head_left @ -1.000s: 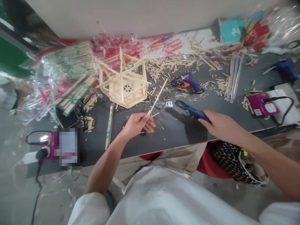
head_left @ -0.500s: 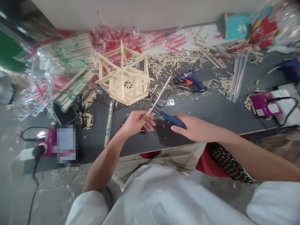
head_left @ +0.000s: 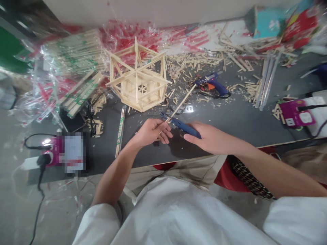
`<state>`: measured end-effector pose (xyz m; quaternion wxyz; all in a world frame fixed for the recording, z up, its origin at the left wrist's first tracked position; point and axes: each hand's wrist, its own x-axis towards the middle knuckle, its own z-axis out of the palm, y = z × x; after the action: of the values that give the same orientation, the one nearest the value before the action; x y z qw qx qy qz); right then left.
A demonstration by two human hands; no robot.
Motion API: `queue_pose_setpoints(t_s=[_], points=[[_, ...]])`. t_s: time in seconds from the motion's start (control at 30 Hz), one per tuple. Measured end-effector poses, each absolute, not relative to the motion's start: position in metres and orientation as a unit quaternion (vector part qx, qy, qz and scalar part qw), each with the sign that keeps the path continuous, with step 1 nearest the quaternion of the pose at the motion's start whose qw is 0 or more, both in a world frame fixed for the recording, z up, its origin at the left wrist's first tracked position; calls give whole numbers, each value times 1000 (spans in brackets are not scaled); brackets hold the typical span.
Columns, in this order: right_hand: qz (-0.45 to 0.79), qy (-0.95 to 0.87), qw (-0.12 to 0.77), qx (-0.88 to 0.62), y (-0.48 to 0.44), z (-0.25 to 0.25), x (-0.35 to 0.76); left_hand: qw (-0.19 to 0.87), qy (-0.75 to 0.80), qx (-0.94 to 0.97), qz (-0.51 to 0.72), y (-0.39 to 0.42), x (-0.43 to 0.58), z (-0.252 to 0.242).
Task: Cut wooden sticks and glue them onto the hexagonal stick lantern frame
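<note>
My left hand point(head_left: 154, 132) pinches the lower end of a thin wooden chopstick point(head_left: 184, 100), which slants up to the right with its other fingers half curled below. My right hand point(head_left: 209, 137) is wrapped around blue-handled pliers point(head_left: 185, 126). Their dark jaws lie across the chopstick just above my left fingertips; whether they are closed on it is too small to tell. Behind my hands stands a many-sided frame point(head_left: 139, 70) built of wooden sticks. A wrapped packet of chopsticks point(head_left: 120, 131) lies left of my left hand.
A blue glue gun point(head_left: 212, 83) lies back right among many cut stick pieces point(head_left: 194, 61). Clear glue sticks point(head_left: 268, 80) are farther right. Wrapped chopsticks point(head_left: 74, 51) and plastic wrappers pile up back left. Purple power strips point(head_left: 296, 114) with cables sit at both sides.
The pliers have moved left and slightly up, so their jaws now cross the chopstick near my left fingers. The whole view has shifted a little.
</note>
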<state>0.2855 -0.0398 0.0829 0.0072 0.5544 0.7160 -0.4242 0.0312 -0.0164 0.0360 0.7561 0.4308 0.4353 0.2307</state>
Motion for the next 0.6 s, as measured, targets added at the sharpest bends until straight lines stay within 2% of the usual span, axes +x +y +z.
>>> queue_pose_setpoints(t_s=[0.6], points=[[-429,716,16,550,-44,82,282,742,457,441,214,-18,32,42]])
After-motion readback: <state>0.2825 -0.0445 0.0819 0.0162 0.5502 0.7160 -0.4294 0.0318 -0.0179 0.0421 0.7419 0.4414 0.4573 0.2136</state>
